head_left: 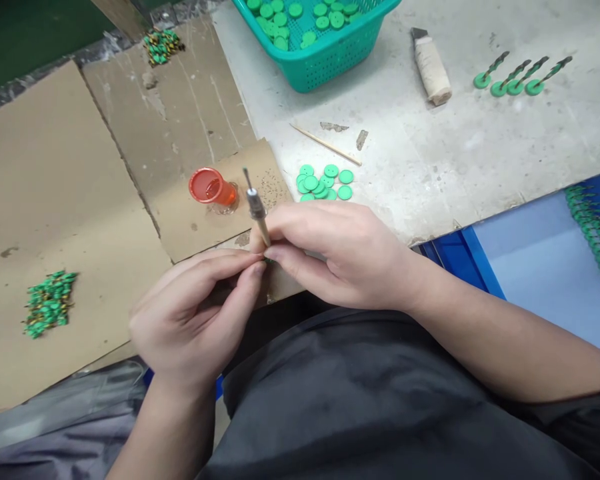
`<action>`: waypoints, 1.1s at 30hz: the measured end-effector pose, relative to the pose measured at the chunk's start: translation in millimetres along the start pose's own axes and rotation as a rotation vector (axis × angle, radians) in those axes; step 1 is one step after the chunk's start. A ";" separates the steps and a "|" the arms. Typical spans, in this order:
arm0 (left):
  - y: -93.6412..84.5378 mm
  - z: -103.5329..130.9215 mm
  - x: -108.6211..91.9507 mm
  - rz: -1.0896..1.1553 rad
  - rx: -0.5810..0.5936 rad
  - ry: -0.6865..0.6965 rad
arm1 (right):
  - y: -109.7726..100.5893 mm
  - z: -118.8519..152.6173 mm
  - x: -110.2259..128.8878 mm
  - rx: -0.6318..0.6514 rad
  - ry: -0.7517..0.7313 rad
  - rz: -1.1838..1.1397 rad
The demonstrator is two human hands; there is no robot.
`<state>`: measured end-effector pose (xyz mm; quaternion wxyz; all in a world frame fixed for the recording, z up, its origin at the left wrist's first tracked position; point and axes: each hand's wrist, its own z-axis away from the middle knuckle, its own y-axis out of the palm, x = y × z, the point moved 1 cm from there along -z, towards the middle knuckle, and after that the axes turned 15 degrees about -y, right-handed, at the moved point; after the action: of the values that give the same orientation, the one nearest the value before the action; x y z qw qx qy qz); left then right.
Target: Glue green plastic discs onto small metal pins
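Tool (pixel 257 205), slim tan shaft (pixel 263 229) with dark metal collar (pixel 257 211): pinched tip-up in my right grip (pixel 345 250). My left grip (pixel 190 313) presses fingertip and thumb on a small green piece (pixel 267 261), mostly hidden. Flat, round green discs (pixel 311 183) lie on the scuffed pale worktop (pixel 405 167).

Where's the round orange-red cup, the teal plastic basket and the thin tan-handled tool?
Round orange-red cup (pixel 225 193): head view, on its side wall.
Teal plastic basket (pixel 333 63): head view, on its holed side wall.
Thin tan-handled tool (pixel 257 206): head view, on its metal collar.
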<state>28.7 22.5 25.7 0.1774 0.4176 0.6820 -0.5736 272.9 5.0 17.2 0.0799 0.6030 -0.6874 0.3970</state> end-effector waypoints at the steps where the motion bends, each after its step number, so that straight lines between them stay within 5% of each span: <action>1: -0.2 0.0 0.2 0.001 0.001 -0.001 | -0.1 0.1 0.0 -0.004 -0.011 -0.005; 11: -0.9 0.4 3.2 0.017 0.014 0.002 | 2.3 -1.3 -3.3 -0.065 -0.154 -0.017; 22: 0.4 1.0 -1.0 0.037 0.029 0.011 | -2.1 -3.4 4.7 0.002 -0.002 -0.050; 33: 0.5 0.6 -1.8 0.035 0.028 0.024 | -3.5 -3.9 4.4 -0.028 -0.055 -0.032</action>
<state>30.1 21.2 26.5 0.1735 0.4389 0.6685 -0.5747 273.5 4.3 24.0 0.0757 0.6234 -0.6851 0.3692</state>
